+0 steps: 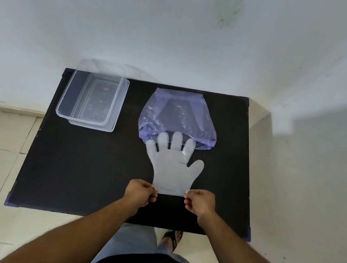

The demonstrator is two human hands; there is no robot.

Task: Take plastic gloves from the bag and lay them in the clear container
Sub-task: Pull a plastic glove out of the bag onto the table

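Note:
A translucent plastic glove (171, 166) lies spread flat on the black table, fingers pointing away from me, fingertips overlapping the mouth of the purple plastic bag (178, 116). My left hand (141, 193) pinches the glove's cuff at its left corner. My right hand (200, 201) pinches the cuff's right corner. The clear container (62, 100) stands open at the table's far left, with nothing visible inside it.
The black table (75, 174) has purple corner guards and stands against a white wall. Pale floor tiles surround it. My leg and a sandalled foot (172, 238) show below the table's near edge.

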